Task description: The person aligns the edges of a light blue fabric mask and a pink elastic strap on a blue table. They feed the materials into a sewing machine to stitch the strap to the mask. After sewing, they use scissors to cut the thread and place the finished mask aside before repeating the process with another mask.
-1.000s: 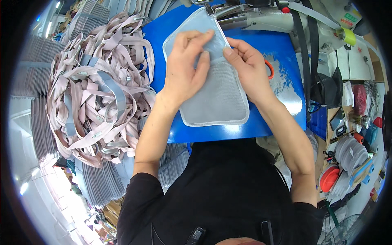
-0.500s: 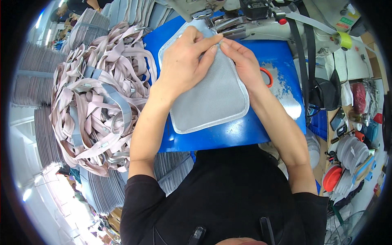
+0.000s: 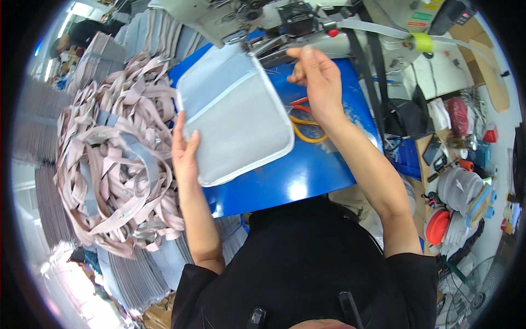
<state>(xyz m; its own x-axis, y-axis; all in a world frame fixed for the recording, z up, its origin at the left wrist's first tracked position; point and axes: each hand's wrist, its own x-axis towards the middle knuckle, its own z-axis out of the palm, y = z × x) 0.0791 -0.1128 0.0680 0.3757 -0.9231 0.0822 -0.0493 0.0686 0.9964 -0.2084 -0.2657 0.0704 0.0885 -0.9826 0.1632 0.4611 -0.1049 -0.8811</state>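
A light grey rectangular fabric panel [image 3: 241, 131] with rounded corners and a pale bound edge lies tilted over the blue tabletop [image 3: 263, 189]. A pale strip crosses it below a bluer upper section. My left hand [image 3: 185, 156] grips its left edge, thumb on top and fingers partly hidden behind. The panel's top end reaches the metal presser foot [image 3: 236, 38] of a sewing machine. Apart from the panel, my right hand [image 3: 320, 82] is raised over the table, fingers curled; whatever is inside them is hidden. Scissors with yellow-orange handles [image 3: 309, 137] lie below it, partly covered by the panel.
A large heap of pinkish-grey straps [image 3: 118, 164] sits against the table's left side, with stacked grey panels [image 3: 131, 274] around it. The sewing machine [image 3: 296, 22] spans the far edge. A yellow-green tape roll [image 3: 421, 43] and a cluttered shelf with a red disc [image 3: 437, 226] stand right.
My right hand has let go of the panel and moved right. My left hand has shifted down to the panel's left edge. The panel now shows a different face, and more of the scissors is visible.
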